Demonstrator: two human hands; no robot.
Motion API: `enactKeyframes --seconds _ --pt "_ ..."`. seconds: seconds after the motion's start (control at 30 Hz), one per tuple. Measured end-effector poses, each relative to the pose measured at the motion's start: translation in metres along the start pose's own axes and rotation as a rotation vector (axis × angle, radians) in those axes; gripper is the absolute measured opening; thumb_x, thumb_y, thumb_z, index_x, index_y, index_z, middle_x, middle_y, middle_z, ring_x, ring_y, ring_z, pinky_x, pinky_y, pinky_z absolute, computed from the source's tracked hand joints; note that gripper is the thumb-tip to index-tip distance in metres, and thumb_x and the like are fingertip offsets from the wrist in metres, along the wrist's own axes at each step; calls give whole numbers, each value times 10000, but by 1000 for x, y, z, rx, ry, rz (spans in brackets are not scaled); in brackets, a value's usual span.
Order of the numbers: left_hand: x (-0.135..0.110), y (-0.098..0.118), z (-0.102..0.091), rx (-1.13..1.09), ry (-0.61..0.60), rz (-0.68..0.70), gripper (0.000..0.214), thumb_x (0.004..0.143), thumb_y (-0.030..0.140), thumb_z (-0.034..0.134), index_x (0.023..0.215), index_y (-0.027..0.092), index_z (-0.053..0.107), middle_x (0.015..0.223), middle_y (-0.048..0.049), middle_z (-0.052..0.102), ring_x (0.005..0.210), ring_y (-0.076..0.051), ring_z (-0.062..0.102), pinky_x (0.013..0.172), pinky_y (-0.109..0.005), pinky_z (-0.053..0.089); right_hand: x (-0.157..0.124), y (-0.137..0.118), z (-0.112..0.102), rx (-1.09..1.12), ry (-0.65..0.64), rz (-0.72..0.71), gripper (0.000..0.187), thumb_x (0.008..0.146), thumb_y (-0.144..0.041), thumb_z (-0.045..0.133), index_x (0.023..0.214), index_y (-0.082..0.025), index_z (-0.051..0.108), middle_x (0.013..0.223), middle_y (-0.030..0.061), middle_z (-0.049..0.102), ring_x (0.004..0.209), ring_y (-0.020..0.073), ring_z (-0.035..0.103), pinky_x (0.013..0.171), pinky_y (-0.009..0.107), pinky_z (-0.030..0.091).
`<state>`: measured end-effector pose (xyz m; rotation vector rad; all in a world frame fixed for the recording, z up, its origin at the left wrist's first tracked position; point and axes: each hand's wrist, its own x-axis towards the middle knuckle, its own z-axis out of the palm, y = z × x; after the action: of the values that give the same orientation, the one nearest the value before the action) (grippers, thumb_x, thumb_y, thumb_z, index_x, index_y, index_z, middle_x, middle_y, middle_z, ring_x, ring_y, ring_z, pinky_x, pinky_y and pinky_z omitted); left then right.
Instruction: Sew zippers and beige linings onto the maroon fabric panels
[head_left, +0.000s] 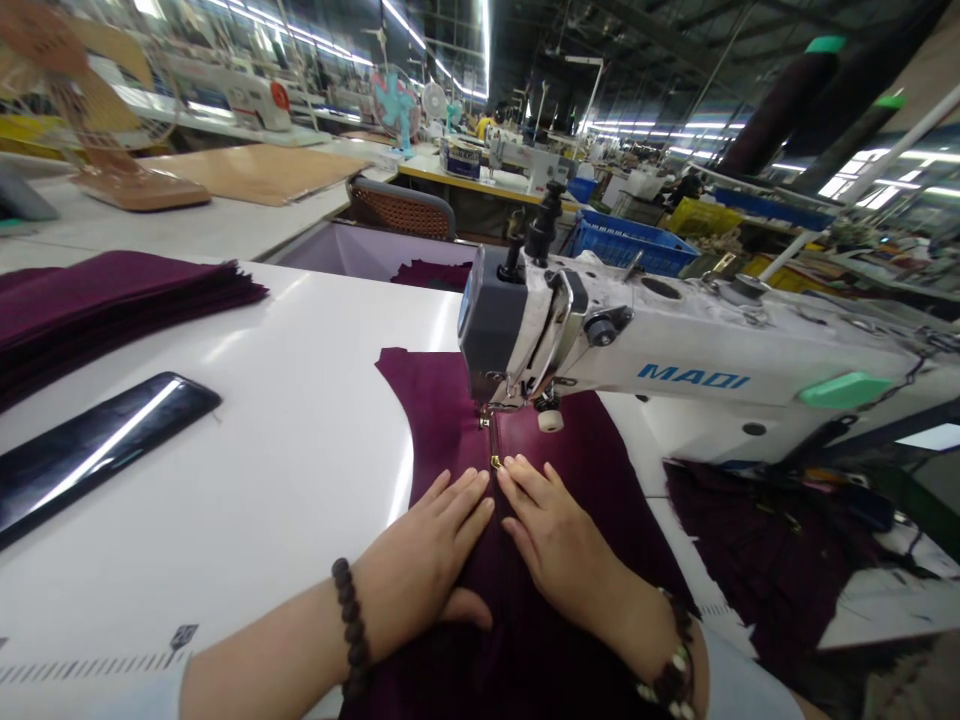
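Dark purple fabric lies under the needle area of a white sewing machine marked MAQI. A zipper with a gold-coloured pull runs down its middle, just in front of the presser foot. My left hand rests on the fabric left of the zipper, fingers stretched forward and thumb out. My right hand lies on the right side, its fingertips close by the zipper pull. Both hands press on the cloth with fingers extended. The near end of the fabric falls between my forearms.
A stack of purple pieces sits at the left, with a dark glossy phone-like slab nearer me. More purple cloth is heaped right of the machine. Behind stand a blue crate, a chair and an orange fan.
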<state>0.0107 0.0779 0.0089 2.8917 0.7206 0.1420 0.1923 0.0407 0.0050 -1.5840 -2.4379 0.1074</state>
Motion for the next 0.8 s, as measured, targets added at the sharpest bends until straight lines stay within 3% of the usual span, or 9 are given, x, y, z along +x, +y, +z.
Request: enactKeyframes --seconds 0.37,0.8 --pt "9 -15 3 10 61 -29 897 570 600 696 1212 17 467 1272 -259 443 1206 -358 394 995 -499 329 18 -4 11 -89 104 90 412 857 -143 336 1239 -39 449 1206 177 495 1175 271 413 985 498 357" --pt "24 -36 -3 59 27 -22 880 612 609 660 1216 2 458 1260 -272 448 1198 -359 403 979 -508 341 42 10 8 -10 96 77 409 850 -163 386 1238 -50 447 1184 160 486 1111 264 408 1003 479 325"
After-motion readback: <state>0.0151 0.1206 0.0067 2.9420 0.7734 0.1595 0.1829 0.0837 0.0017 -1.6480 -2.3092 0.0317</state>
